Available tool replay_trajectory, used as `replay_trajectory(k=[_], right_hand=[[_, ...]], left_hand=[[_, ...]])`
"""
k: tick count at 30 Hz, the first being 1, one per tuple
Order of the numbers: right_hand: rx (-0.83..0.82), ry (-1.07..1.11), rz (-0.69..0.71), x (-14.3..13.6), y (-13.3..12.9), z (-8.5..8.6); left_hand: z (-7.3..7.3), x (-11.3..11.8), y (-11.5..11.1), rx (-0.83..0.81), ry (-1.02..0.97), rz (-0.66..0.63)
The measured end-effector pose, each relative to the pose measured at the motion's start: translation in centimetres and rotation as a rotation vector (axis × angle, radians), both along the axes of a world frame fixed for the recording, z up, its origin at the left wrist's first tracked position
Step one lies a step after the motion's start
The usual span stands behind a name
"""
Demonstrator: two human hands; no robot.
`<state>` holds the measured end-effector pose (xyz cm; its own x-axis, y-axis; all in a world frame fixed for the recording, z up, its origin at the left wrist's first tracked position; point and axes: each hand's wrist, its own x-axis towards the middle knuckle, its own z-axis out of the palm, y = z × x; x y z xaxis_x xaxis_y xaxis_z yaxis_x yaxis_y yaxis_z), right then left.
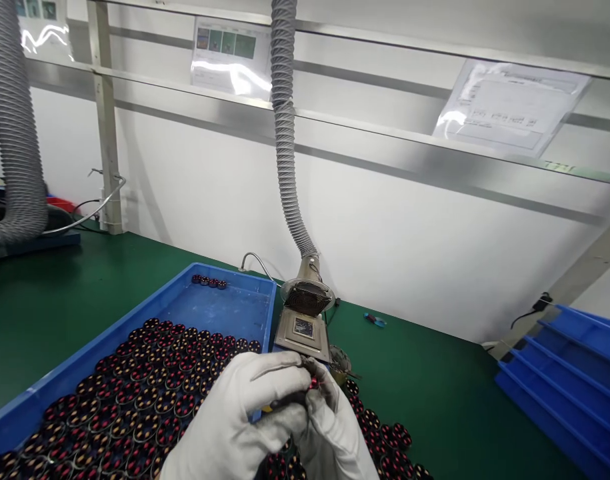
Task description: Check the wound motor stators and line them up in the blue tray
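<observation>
The left hand point(245, 417), in a white glove with darkened fingertips, and the right hand point(335, 427), gloved alike, meet over a small dark piece with a bit of red point(313, 383) — mostly hidden by the fingers. To their left, a blue tray point(219, 310) holds many round dark parts point(147, 400), some with red segments, some yellowish; more round parts point(385, 437) lie on the green tabletop point(425, 373) at the right. Beyond the hands stands a metal device point(302, 330) beneath a ribbed grey hose point(286, 133) — stacked blue trays point(565, 387) sit far right.
</observation>
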<state>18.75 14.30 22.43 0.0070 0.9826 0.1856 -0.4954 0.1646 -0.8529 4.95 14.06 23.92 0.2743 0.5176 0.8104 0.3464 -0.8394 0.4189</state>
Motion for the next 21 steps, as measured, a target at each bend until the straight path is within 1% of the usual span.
replay_trajectory(k=[3,4,6,8,9,10,13,15,18,20,21], right_hand=[[-0.004,0.021,0.054,-0.3,-0.4,-0.1],[-0.012,0.025,0.074,-0.4,-0.5,-0.1],[-0.029,0.032,0.117,-0.3,-0.6,-0.2],[-0.039,0.038,0.144,0.1,-0.6,-0.4],[-0.039,0.033,0.135,0.3,-0.5,-0.5],[-0.036,0.022,0.114,0.5,-0.3,-0.6],[-0.032,-0.018,0.067,0.6,0.2,-0.8],[-0.03,-0.015,0.066,0.2,0.3,-0.7],[-0.025,0.017,0.054,-0.4,0.1,-0.6],[-0.03,0.035,0.067,-0.6,-0.3,-0.5],[-0.035,0.042,0.08,-0.6,-0.4,-0.4]], left_hand=[[0.7,-0.3,-0.1,-0.095,-0.189,-0.087],[0.9,-0.4,-0.1,-0.155,-0.264,-0.098],[1.3,-0.6,-0.4,-0.325,-0.403,-0.091],[1.6,-0.8,-0.8,-0.459,-0.448,-0.069],[1.7,-0.9,-1.0,-0.471,-0.419,-0.061],[1.8,-0.8,-1.2,-0.431,-0.356,-0.067],[1.8,-0.5,-1.3,-0.192,-0.152,-0.091],[1.8,-0.2,-1.1,-0.1,-0.108,-0.111],[1.8,0.0,-0.6,-0.087,-0.192,-0.142],[1.8,-0.2,-0.4,-0.162,-0.297,-0.132],[1.8,-0.3,-0.4,-0.231,-0.362,-0.12]])
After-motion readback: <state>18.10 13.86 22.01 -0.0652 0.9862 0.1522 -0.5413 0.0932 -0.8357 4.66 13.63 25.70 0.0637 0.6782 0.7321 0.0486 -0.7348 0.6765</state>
